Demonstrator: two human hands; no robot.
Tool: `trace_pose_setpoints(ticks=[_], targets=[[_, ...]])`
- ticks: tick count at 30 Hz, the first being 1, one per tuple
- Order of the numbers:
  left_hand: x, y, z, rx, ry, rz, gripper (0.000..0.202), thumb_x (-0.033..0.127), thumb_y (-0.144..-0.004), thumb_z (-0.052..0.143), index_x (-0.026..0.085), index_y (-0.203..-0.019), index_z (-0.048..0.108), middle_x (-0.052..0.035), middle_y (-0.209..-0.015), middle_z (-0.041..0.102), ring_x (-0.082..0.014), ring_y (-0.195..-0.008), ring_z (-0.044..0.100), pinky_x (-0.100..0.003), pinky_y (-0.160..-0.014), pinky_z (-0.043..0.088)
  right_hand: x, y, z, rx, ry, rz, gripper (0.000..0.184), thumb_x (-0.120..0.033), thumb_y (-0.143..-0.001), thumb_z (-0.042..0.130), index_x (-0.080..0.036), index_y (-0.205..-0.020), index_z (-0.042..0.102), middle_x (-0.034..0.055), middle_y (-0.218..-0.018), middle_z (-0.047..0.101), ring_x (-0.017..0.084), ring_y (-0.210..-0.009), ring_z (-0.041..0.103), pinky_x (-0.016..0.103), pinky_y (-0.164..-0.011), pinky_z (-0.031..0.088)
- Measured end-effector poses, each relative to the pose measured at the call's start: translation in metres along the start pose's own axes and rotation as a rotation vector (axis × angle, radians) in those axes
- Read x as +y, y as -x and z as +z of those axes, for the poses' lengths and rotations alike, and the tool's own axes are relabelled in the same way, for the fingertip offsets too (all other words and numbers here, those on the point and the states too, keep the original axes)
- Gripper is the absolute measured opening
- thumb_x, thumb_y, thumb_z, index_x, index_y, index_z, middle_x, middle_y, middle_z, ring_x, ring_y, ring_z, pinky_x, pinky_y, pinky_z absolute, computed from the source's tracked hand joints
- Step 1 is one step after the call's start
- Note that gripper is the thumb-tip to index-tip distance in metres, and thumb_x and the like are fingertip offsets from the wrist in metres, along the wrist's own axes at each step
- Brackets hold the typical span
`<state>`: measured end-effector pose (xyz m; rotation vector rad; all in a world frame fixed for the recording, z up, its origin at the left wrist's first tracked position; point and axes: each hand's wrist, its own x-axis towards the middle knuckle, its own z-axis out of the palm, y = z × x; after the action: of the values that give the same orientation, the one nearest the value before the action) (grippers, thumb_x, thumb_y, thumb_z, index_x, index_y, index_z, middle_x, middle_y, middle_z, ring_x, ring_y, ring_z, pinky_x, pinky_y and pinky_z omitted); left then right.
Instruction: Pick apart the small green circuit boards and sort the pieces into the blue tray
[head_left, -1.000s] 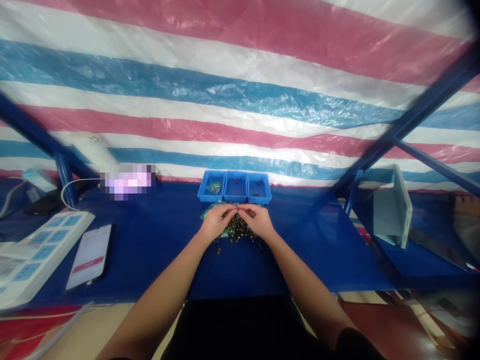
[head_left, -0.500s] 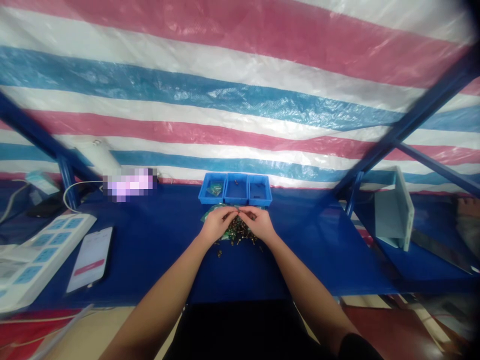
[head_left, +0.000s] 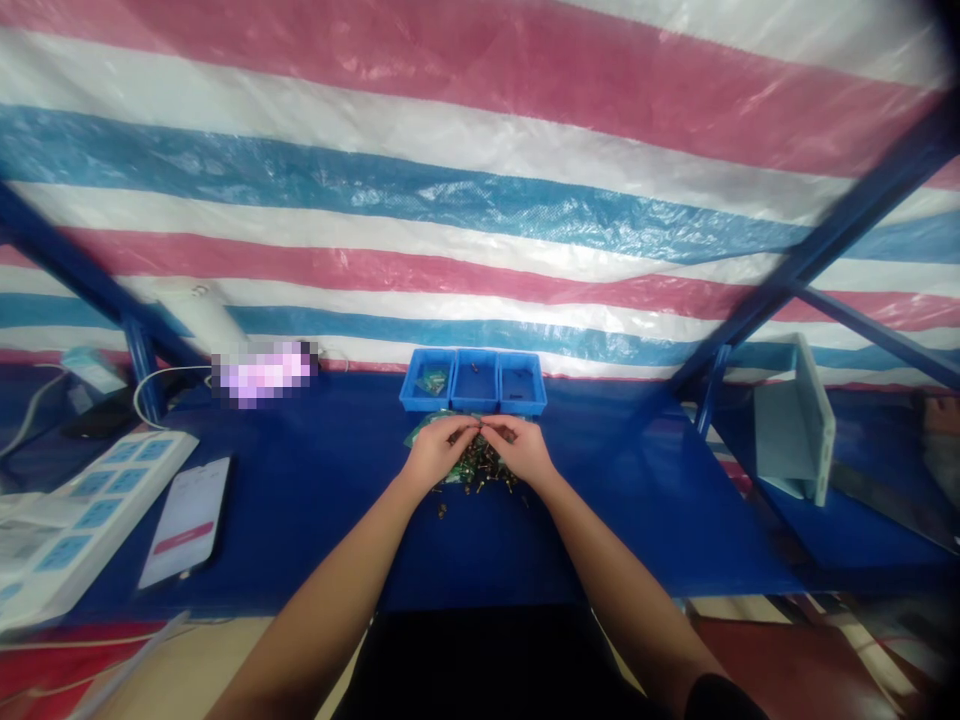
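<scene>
My left hand [head_left: 437,447] and my right hand [head_left: 523,446] meet fingertip to fingertip above a pile of small brass-coloured and dark metal parts [head_left: 482,468]. Both hands are closed in a pinch; whatever lies between the fingertips is too small to name. Green pieces, perhaps plastic film, show under and beside the pile near my left hand. Just beyond the fingers stand three joined blue trays: the left tray [head_left: 406,393] holds greenish pieces, the middle tray [head_left: 477,400] one small item, and the right tray [head_left: 531,408] a few small dark parts.
A phone [head_left: 187,525] and a white power strip [head_left: 142,480] lie on the left of the blue table [head_left: 315,540]. A blurred-out pinkish object [head_left: 262,375] is behind them. At right stands a light-coloured panel on a stand [head_left: 795,430]. A striped sheet [head_left: 480,200] hangs behind.
The whole view has shifted slightly, moving things a little right and down. My hands stay together over the pile in nearly the same pose.
</scene>
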<state>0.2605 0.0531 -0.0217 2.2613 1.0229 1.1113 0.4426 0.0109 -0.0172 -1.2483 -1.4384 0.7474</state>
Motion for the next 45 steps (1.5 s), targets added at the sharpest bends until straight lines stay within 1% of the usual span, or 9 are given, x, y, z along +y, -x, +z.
trace_pose_setpoints(ticks=[5,11,14,16,20,26,33,40,45], targets=[[-0.0009,-0.0003,-0.0004,0.005,0.016,0.002,0.023,0.037,-0.092,0.055,0.023,-0.1,0.071,-0.0045,-0.102,0.074,-0.0201,-0.093,0.07,-0.034,-0.085,0.056,0.0019,0.0003,0.0015,-0.005,-0.001,-0.026,0.029,-0.038,-0.08,0.066,-0.019,-0.101,0.074,0.0048,-0.088,0.075,0.019,-0.074,0.07,0.034,-0.073,0.06],[-0.0007,0.0004,0.0007,-0.027,0.018,-0.027,0.023,0.037,-0.092,0.055,0.022,-0.101,0.07,-0.0038,-0.099,0.074,-0.018,-0.085,0.07,-0.029,-0.076,0.057,0.0032,-0.0002,0.0014,-0.007,0.011,-0.013,0.027,-0.035,-0.081,0.066,-0.019,-0.101,0.074,0.0047,-0.089,0.075,0.019,-0.074,0.069,0.033,-0.073,0.059],[-0.0002,0.0003,0.001,-0.025,0.001,-0.041,0.024,0.037,-0.092,0.056,0.023,-0.105,0.069,-0.0026,-0.092,0.074,-0.0165,-0.078,0.069,-0.028,-0.072,0.057,0.0027,-0.0003,0.0006,0.001,0.01,-0.01,0.027,-0.034,-0.081,0.066,-0.019,-0.102,0.074,0.0049,-0.089,0.075,0.019,-0.073,0.069,0.033,-0.072,0.058],[-0.0002,-0.0001,0.001,-0.019,-0.007,-0.029,0.023,0.036,-0.092,0.057,0.023,-0.105,0.069,-0.0027,-0.093,0.074,-0.0167,-0.079,0.069,-0.029,-0.074,0.057,0.0028,-0.0001,0.0001,0.006,0.017,-0.007,0.027,-0.035,-0.082,0.066,-0.019,-0.101,0.074,0.0047,-0.088,0.075,0.019,-0.072,0.069,0.033,-0.071,0.058],[-0.0013,-0.0007,0.0012,0.001,0.001,0.003,0.022,0.036,-0.092,0.056,0.022,-0.1,0.071,-0.0043,-0.102,0.074,-0.019,-0.091,0.069,-0.032,-0.083,0.056,0.0041,0.0005,0.0005,-0.002,0.022,-0.011,0.027,-0.036,-0.082,0.066,-0.02,-0.101,0.074,0.0043,-0.087,0.075,0.019,-0.073,0.069,0.032,-0.072,0.059],[-0.002,-0.0006,0.0007,-0.015,0.013,-0.017,0.022,0.036,-0.093,0.054,0.023,-0.1,0.069,-0.0038,-0.101,0.073,-0.0189,-0.091,0.069,-0.032,-0.084,0.055,0.0039,0.0004,0.0018,-0.009,0.025,-0.011,0.027,-0.036,-0.081,0.067,-0.02,-0.102,0.074,0.0047,-0.091,0.075,0.019,-0.075,0.07,0.033,-0.075,0.058],[-0.0007,-0.0003,-0.0002,-0.044,0.012,-0.04,0.022,0.036,-0.094,0.051,0.023,-0.099,0.068,-0.002,-0.097,0.073,-0.0173,-0.085,0.068,-0.029,-0.077,0.054,0.0029,0.0005,0.0015,-0.008,0.024,-0.025,0.027,-0.035,-0.081,0.066,-0.02,-0.102,0.074,0.0048,-0.091,0.075,0.019,-0.075,0.07,0.032,-0.074,0.059],[0.0011,-0.0003,-0.0005,-0.036,0.003,-0.038,0.026,0.039,-0.093,0.054,0.024,-0.109,0.068,-0.0022,-0.091,0.074,-0.016,-0.075,0.068,-0.027,-0.069,0.055,0.0003,0.0001,-0.0002,0.011,0.027,-0.022,0.024,-0.035,-0.082,0.065,-0.022,-0.098,0.075,0.0037,-0.089,0.076,0.019,-0.073,0.07,0.034,-0.073,0.06],[-0.0006,-0.0007,0.0006,-0.004,0.003,0.007,0.024,0.038,-0.093,0.054,0.023,-0.103,0.07,-0.0043,-0.102,0.074,-0.0193,-0.09,0.07,-0.032,-0.082,0.056,0.0026,0.0002,0.0006,0.008,0.012,-0.027,0.027,-0.036,-0.081,0.066,-0.02,-0.1,0.074,0.0042,-0.089,0.075,0.019,-0.073,0.07,0.034,-0.073,0.06]])
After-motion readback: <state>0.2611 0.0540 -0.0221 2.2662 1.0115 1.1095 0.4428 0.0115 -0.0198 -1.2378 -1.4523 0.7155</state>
